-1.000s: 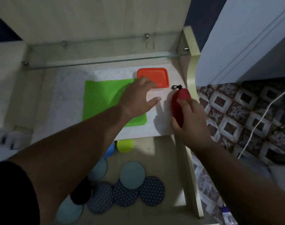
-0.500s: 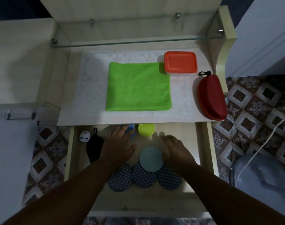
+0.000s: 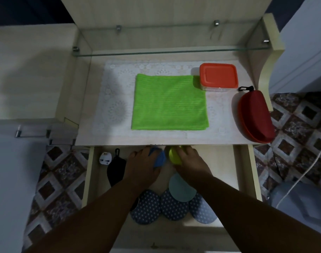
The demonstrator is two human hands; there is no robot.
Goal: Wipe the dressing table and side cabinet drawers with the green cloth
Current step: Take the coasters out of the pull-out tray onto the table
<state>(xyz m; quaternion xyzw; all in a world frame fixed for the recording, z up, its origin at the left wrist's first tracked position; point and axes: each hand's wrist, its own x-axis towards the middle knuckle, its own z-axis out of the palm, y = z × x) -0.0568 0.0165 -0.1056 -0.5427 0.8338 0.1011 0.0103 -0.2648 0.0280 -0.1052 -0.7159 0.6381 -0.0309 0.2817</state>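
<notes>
The green cloth [image 3: 169,103] lies flat and folded in the middle of the dressing table top [image 3: 104,136], untouched. Below it the drawer [image 3: 243,172] stands pulled out. Both hands reach into the drawer's back, just under the table edge. My left hand [image 3: 141,165] grips a blue round object [image 3: 159,158]. My right hand [image 3: 189,161] grips a yellow-green round object [image 3: 174,157]. The fingertips of both hands are partly hidden beneath the table edge.
On the table top sit an orange-lidded box [image 3: 218,77] and a red zip case [image 3: 253,116] at the right edge. In the drawer lie a white plug [image 3: 104,158], a black pouch [image 3: 115,169], a teal disc [image 3: 181,189] and dotted blue pads [image 3: 146,207]. A glass shelf [image 3: 165,52] spans above.
A second ago my hands were on the table top by the cloth and red case. They dropped into the drawer and moved back to take hold of the blue and yellow-green objects.
</notes>
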